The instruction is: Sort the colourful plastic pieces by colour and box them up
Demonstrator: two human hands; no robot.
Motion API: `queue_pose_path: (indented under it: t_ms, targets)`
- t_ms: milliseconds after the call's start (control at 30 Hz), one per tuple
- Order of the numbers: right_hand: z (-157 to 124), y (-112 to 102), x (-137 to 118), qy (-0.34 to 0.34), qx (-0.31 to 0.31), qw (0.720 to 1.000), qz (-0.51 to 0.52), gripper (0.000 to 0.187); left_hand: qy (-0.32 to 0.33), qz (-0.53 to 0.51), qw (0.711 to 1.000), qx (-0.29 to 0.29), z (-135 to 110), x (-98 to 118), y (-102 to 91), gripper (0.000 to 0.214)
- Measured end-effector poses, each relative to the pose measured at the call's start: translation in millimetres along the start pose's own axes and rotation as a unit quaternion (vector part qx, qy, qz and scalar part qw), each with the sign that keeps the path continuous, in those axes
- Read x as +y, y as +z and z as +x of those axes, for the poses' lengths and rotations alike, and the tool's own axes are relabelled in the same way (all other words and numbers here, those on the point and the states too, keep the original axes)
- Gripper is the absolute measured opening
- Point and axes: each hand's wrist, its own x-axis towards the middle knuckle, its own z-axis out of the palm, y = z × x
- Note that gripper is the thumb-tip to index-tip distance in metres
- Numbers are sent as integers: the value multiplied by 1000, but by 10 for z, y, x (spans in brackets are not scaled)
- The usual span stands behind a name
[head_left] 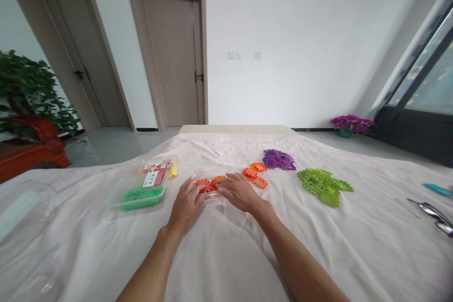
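Observation:
Both my hands rest on the cloth-covered table (226, 245) around a small clear plastic tray (208, 173) holding orange puzzle-like pieces (209, 184). My left hand (187, 203) lies at the tray's left side, fingers curved onto the orange pieces. My right hand (239, 191) lies flat at its right side, fingers stretched toward the same pieces. More orange pieces (255, 174) lie loose just right of my right hand. A purple pile (278, 159) and a green pile (323, 185) sit further right.
A clear box (143, 188) with green and yellow pieces and a red label stands left of my hands. Clear plastic lids (21, 207) lie at the far left. Metal tongs (433, 214) and a teal tool (439, 190) lie at the right edge.

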Motion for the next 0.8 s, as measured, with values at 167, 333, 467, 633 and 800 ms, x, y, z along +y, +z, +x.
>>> queue_pose_path:
  t_ms: [167,333,467,633,800]
  targets:
    - [6,65,27,56,-4,997,-58,42,3,10,1000,5,-1,-11,16,28]
    - [28,37,73,34,-4,998,-43,49,6,20,1000,-2,-3,-20,13,30]
    - [36,3,150,52,23,998,-11,43,9,26,1000,0,-3,-9,2,30]
    - [-11,-58,364,187,91,978,-5,33,10,33,999,3,-3,0,4,30]
    - [-97,-97,518,281,2,957,-65,25,21,33,999,15,-9,-30,25,28]
